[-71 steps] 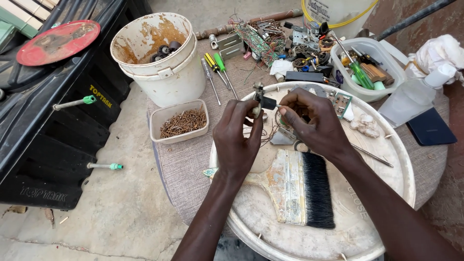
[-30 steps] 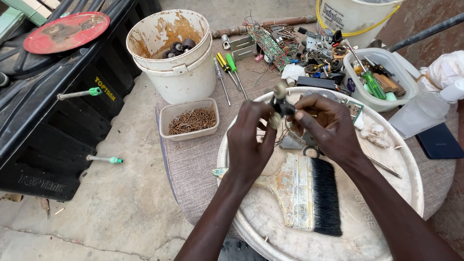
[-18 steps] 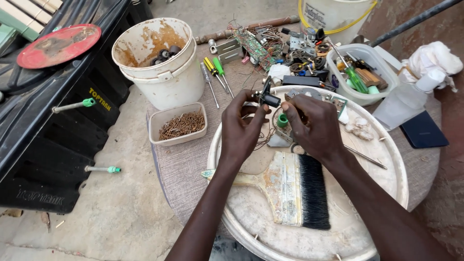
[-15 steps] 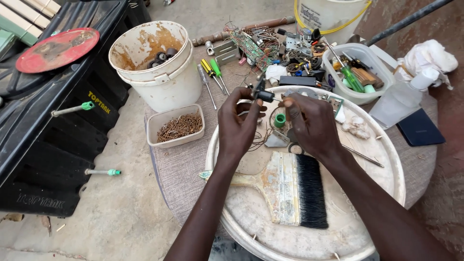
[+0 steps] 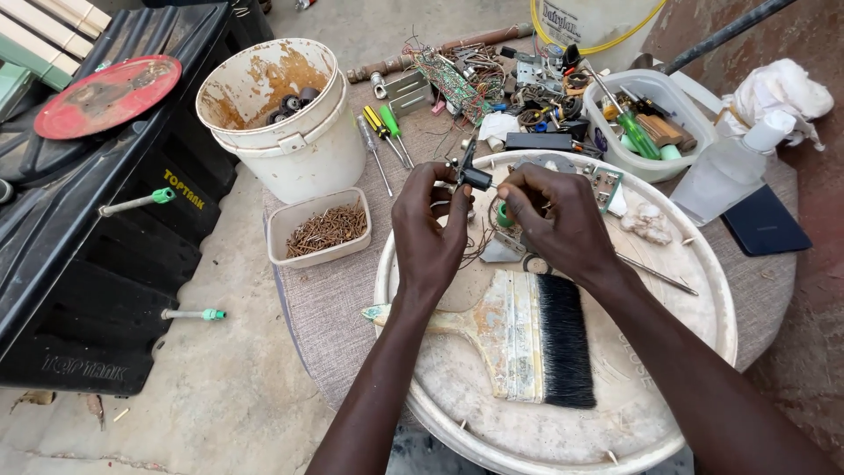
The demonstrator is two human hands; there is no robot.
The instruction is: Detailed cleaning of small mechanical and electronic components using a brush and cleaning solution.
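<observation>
1. Two hands are working over a round white lid (image 5: 668, 369) that serves as the table top, sitting on a grey cloth (image 5: 334, 308) on a bare concrete floor (image 5: 202, 387). Looks like an outdoor yard spot, pretty dusty.
2. Left hand (image 5: 429, 230) has its fingers curled in, thumb and fingertips pinched on a small black component (image 5: 476, 179) held up above the lid at about 12 o'clock of it.
3. Right hand (image 5: 560, 222) is also pinched nearly closed, fingertips meeting the same black component from the other side; thin wires hang under it. Can't tell exactly which hand carries the weight.
4. At 6 o'clock from the hands, a wide paint brush (image 5: 527, 339) with black bristles lies flat on the lid, handle pointing to 9 o'clock.
5. At 10 o'clock there's a dirty white bucket (image 5: 290, 141) with rusty stains inside, and just in front of it a small tub of brown nails (image 5: 318, 230).
6. Screwdrivers (image 5: 385, 132) with yellow and green handles lie on the cloth between bucket and lid.
7. At 12 to 1 o'clock: a messy pile of circuit boards and wires (image 5: 479, 75), then a clear plastic tub (image 5: 646, 132) of odds and ends.
8. At 2 o'clock a clear squeeze bottle (image 5: 730, 167), a white rag (image 5: 778, 92) and a dark flat phone-like slab (image 5: 765, 220).
9. Whole left side, 9 o'clock, is a black plastic tank (image 5: 97, 264) with green-tipped fittings, and a red disc (image 5: 105, 95) resting on top.
</observation>
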